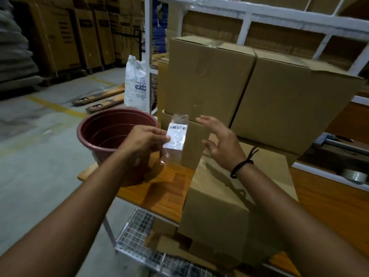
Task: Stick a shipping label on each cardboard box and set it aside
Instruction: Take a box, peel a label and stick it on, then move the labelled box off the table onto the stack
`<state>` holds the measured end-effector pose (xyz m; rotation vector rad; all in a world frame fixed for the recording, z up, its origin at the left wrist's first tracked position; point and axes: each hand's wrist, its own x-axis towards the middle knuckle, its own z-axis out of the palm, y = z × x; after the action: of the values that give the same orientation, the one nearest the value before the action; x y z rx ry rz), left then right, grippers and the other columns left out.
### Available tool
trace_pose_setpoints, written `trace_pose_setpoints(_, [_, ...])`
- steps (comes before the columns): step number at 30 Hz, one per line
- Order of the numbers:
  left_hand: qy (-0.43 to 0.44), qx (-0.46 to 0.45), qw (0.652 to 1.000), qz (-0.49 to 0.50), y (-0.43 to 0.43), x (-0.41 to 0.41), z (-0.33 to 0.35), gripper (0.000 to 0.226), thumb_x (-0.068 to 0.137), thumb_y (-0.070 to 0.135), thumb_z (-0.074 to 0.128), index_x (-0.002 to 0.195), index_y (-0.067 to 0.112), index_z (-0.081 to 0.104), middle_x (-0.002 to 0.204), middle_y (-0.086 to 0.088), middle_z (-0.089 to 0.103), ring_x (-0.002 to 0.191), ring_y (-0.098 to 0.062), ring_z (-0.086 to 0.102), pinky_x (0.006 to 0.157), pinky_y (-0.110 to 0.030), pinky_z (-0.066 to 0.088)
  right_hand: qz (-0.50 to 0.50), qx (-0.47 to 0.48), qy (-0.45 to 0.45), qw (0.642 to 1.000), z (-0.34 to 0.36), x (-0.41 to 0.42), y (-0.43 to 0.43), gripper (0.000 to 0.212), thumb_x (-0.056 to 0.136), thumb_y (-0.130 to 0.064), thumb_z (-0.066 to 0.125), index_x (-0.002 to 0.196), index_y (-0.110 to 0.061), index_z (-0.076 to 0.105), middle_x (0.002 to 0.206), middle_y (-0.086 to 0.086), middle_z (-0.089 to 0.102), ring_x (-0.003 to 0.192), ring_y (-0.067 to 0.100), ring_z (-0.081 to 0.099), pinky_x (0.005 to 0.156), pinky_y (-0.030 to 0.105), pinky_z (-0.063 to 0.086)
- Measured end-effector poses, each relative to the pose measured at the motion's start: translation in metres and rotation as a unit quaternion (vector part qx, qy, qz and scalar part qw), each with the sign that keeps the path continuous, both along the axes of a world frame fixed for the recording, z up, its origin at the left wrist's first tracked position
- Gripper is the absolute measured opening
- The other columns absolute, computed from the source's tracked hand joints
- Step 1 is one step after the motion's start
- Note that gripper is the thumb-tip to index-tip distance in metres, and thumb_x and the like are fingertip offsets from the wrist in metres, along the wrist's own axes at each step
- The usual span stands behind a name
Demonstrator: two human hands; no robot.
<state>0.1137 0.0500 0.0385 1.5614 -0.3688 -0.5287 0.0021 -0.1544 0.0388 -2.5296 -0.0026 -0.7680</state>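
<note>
My left hand [143, 141] pinches the sleeved shipping label [176, 136] above the bench [159, 192]; my right hand [219, 142] hovers spread open, empty, over the near cardboard box [229, 200]. Box top looks bare, so sticking and setting aside are both left imo.

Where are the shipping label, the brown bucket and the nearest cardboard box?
shipping label [176, 136], head view, on its white paper.
brown bucket [103, 125], head view, on its inner wall.
nearest cardboard box [215, 176], head view, on its top face.
</note>
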Motion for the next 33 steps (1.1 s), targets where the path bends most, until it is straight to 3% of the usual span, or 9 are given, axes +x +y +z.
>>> trace_pose_setpoints(3, [-0.007, 0.020, 1.000, -0.020, 0.022, 0.030, 0.008, 0.021, 0.080, 0.001, 0.071, 0.101, 0.000, 0.071, 0.090, -0.013, 0.075, 0.082, -0.022, 0.073, 0.073, -0.031, 0.058, 0.121, -0.199, -0.077, 0.969, -0.003, 0.041, 0.034, 0.040, 0.083, -0.004, 0.063, 0.122, -0.013, 0.065, 0.129, 0.007, 0.061, 0.122, 0.022, 0.053, 0.104, 0.028, 0.036])
trace_pose_setpoints(5, [-0.021, 0.024, 0.999, -0.020, 0.037, 0.046, 0.009, 0.015, 0.083, 0.005, 0.070, 0.098, 0.003, 0.073, 0.083, -0.008, 0.075, 0.073, -0.016, 0.071, 0.066, -0.027, 0.057, 0.160, -0.204, -0.134, 0.956, 0.000, 0.072, 0.060, 0.025, 0.087, -0.011, 0.053, 0.100, -0.007, 0.074, 0.107, 0.009, 0.071, 0.103, 0.027, 0.065, 0.092, 0.038, 0.045])
trace_pose_setpoints(8, [-0.077, 0.031, 0.995, 0.063, 0.068, 0.079, -0.010, 0.018, 0.090, 0.024, 0.067, 0.092, 0.008, 0.076, 0.087, -0.009, 0.076, 0.080, -0.021, 0.070, 0.078, -0.038, 0.056, 0.120, -0.113, -0.133, 0.977, 0.005, 0.122, 0.091, 0.019, 0.087, -0.015, 0.057, 0.091, -0.009, 0.074, 0.090, 0.008, 0.073, 0.084, 0.025, 0.068, 0.076, 0.037, 0.051])
trace_pose_setpoints(11, [-0.269, 0.179, 0.934, 0.153, 0.100, 0.100, -0.037, 0.024, 0.091, 0.032, 0.067, 0.093, 0.011, 0.078, 0.088, -0.004, 0.076, 0.081, -0.016, 0.069, 0.079, -0.037, 0.056, 0.009, 0.040, 0.002, 0.999, 0.003, 0.168, 0.110, 0.016, 0.083, -0.007, 0.068, 0.098, -0.010, 0.072, 0.094, 0.008, 0.070, 0.086, 0.023, 0.065, 0.074, 0.034, 0.052])
trace_pose_setpoints(14, [-0.335, 0.245, 0.904, 0.101, 0.125, 0.102, -0.060, 0.018, 0.088, 0.031, 0.070, 0.095, 0.017, 0.079, 0.091, 0.001, 0.076, 0.085, -0.013, 0.069, 0.080, -0.032, 0.055, -0.055, 0.135, 0.163, 0.976, -0.013, 0.211, 0.128, 0.021, 0.077, -0.011, 0.079, 0.096, -0.007, 0.071, 0.089, 0.003, 0.070, 0.080, 0.015, 0.061, 0.062, 0.026, 0.047])
trace_pose_setpoints(17, [-0.397, 0.273, 0.875, 0.039, 0.134, 0.099, -0.073, 0.025, 0.090, 0.039, 0.064, 0.092, 0.020, 0.079, 0.094, 0.003, 0.076, 0.097, -0.014, 0.068, 0.098, -0.026, 0.044, -0.125, 0.150, 0.247, 0.949, -0.031, 0.237, 0.136, 0.028, 0.067, -0.018, 0.087, 0.089, -0.009, 0.071, 0.099, 0.007, 0.071, 0.086, 0.019, 0.062, 0.072, 0.032, 0.051])
trace_pose_setpoints(20, [-0.439, 0.275, 0.855, 0.021, 0.135, 0.099, -0.077, 0.037, 0.089, 0.045, 0.053, 0.092, 0.018, 0.079, 0.095, 0.001, 0.076, 0.101, -0.019, 0.067, 0.103, -0.025, 0.034, -0.113, 0.159, 0.318, 0.928, -0.039, 0.239, 0.141, 0.040, 0.077, -0.015, 0.076, 0.115, -0.006, 0.066, 0.116, 0.012, 0.065, 0.095, 0.023, 0.060, 0.070, 0.021, 0.045])
trace_pose_setpoints(27, [-0.519, 0.297, 0.801, 0.000, 0.127, 0.101, -0.081, 0.022, 0.095, 0.027, 0.060, 0.101, 0.014, 0.076, 0.110, -0.004, 0.073, 0.122, -0.021, 0.058, 0.110, -0.034, 0.033, -0.132, 0.276, 0.275, 0.911, -0.033, 0.232, 0.139, 0.032, 0.080, -0.012, 0.076, 0.107, 0.002, 0.066, 0.093, 0.015, 0.071, 0.081, 0.027, 0.070, 0.073, 0.037, 0.059])
trace_pose_setpoints(33, [-0.565, 0.192, 0.800, -0.059, 0.068, 0.066, -0.068, 0.030, 0.093, 0.027, 0.055, 0.112, 0.011, 0.073, 0.122, -0.006, 0.068, 0.126, -0.019, 0.054, 0.113, -0.035, 0.033, -0.146, 0.341, 0.148, 0.917, 0.010, 0.146, 0.090, 0.035, 0.082, -0.010, 0.074, 0.112, 0.002, 0.063, 0.089, 0.009, 0.070, 0.081, 0.017, 0.071, 0.070, 0.029, 0.060])
